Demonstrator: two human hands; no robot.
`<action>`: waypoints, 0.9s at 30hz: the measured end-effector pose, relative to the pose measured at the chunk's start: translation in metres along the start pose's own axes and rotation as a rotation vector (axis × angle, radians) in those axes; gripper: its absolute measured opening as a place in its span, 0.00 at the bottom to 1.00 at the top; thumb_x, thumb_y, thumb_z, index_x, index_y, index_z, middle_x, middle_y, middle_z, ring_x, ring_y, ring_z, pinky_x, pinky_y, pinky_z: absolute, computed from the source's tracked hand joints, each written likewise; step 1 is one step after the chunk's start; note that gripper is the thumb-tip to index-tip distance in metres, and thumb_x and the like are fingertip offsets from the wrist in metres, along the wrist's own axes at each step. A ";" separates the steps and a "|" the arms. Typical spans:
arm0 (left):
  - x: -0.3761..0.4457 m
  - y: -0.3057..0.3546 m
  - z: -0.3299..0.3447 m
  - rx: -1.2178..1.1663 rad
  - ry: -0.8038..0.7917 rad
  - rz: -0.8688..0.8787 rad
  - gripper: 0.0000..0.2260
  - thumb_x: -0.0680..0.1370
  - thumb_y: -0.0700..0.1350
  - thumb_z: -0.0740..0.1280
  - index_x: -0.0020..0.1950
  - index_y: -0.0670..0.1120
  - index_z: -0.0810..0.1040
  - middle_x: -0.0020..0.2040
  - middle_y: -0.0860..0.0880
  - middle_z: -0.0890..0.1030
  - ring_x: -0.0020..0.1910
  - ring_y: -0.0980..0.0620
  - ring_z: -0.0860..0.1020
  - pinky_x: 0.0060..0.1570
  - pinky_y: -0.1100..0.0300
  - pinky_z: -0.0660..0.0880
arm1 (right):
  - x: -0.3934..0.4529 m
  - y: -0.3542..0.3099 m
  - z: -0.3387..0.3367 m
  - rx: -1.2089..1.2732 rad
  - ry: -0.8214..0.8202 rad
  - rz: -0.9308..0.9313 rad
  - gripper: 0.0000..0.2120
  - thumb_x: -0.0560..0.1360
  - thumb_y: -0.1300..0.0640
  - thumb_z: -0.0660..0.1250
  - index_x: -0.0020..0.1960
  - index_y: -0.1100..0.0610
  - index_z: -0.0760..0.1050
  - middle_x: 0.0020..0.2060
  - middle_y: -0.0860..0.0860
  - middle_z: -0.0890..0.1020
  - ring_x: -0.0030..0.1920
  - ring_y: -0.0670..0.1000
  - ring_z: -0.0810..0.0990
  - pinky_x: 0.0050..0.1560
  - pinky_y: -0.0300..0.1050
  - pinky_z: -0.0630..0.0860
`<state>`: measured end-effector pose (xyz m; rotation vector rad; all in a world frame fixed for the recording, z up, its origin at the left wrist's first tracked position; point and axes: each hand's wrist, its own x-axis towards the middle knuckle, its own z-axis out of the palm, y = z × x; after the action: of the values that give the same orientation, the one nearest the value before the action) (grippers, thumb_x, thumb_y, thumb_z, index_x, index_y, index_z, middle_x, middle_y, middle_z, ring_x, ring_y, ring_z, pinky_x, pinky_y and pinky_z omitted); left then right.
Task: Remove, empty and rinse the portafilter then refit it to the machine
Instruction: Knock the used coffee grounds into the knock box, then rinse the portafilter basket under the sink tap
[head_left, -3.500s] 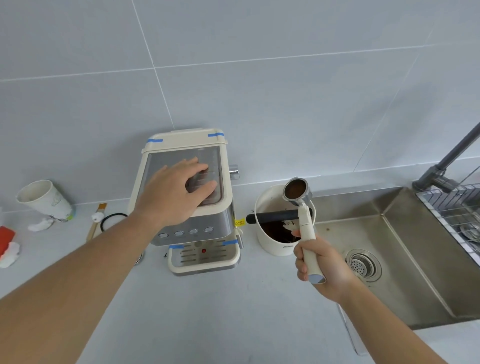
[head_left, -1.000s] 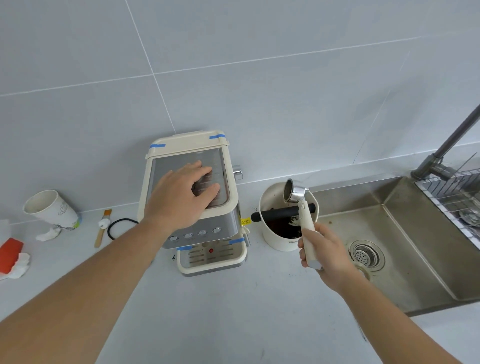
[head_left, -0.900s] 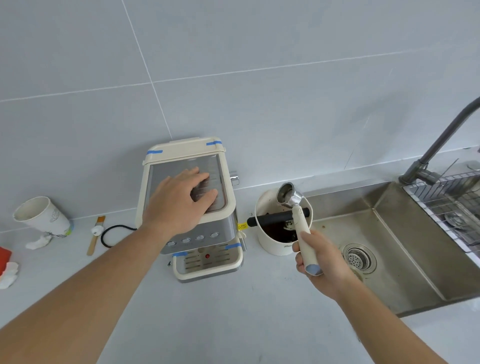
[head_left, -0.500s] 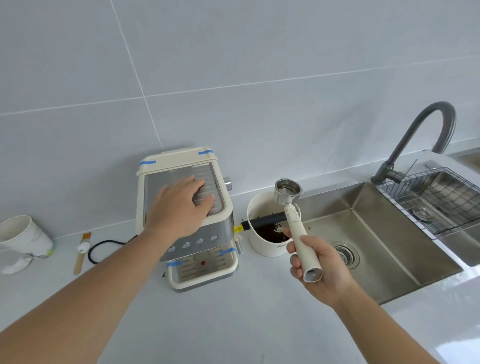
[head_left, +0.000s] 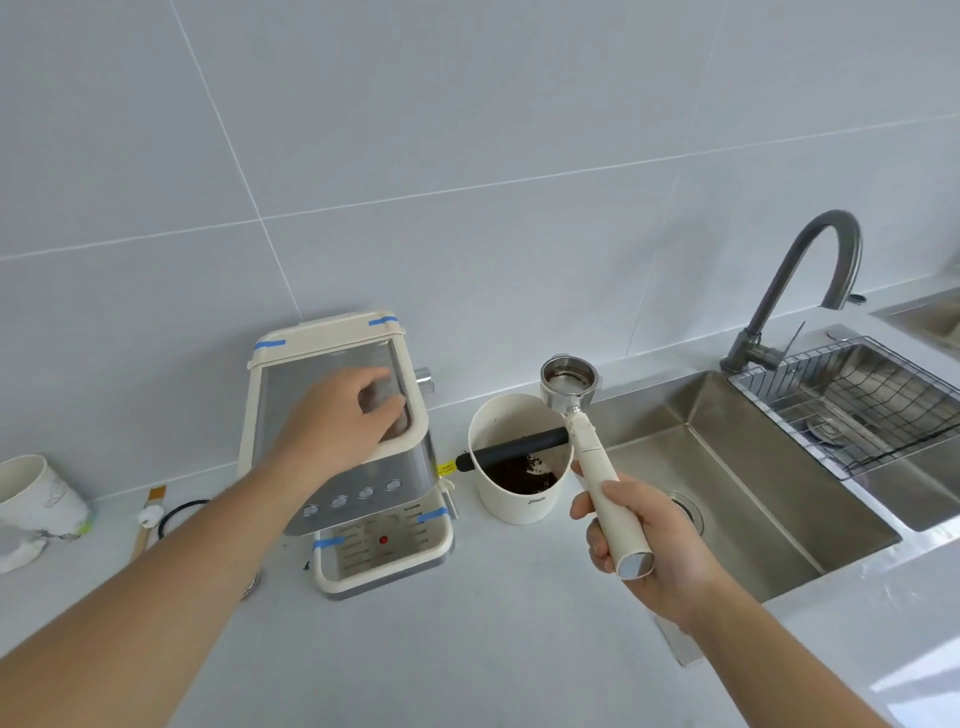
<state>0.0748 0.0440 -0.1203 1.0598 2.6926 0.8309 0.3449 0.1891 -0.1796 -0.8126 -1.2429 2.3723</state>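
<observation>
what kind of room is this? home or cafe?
Looks like a home kitchen counter, though I can't rule out an office pantry: small espresso machine beside a knock box, a steel sink with gooseneck faucet, and a tiled wall.

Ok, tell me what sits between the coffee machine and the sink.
In the head view, a white knock box stands on the counter between the machine and the sink, with coffee grounds inside and a black bar across its top.
</observation>
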 end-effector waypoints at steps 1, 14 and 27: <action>-0.005 0.012 0.002 -0.075 0.034 0.018 0.16 0.76 0.55 0.66 0.62 0.55 0.78 0.57 0.56 0.79 0.52 0.54 0.76 0.53 0.58 0.70 | 0.000 -0.005 -0.006 -0.010 -0.009 -0.005 0.20 0.72 0.59 0.64 0.63 0.63 0.75 0.38 0.59 0.81 0.24 0.52 0.72 0.24 0.43 0.70; -0.033 0.211 0.158 -0.909 -0.179 -0.271 0.06 0.76 0.44 0.70 0.41 0.46 0.83 0.39 0.46 0.84 0.37 0.52 0.82 0.43 0.56 0.78 | 0.010 -0.086 -0.130 -0.023 -0.066 0.009 0.17 0.68 0.58 0.67 0.56 0.61 0.76 0.41 0.64 0.82 0.25 0.56 0.74 0.25 0.43 0.71; -0.011 0.323 0.279 -0.938 -0.259 -0.426 0.14 0.77 0.48 0.68 0.34 0.43 0.75 0.35 0.45 0.73 0.26 0.57 0.72 0.24 0.67 0.69 | 0.025 -0.117 -0.246 -0.061 -0.070 0.062 0.19 0.69 0.61 0.70 0.56 0.70 0.74 0.45 0.67 0.83 0.26 0.58 0.77 0.25 0.44 0.74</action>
<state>0.3606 0.3551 -0.1818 0.3223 1.8119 1.4810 0.4837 0.4234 -0.2026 -0.8043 -1.3418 2.4416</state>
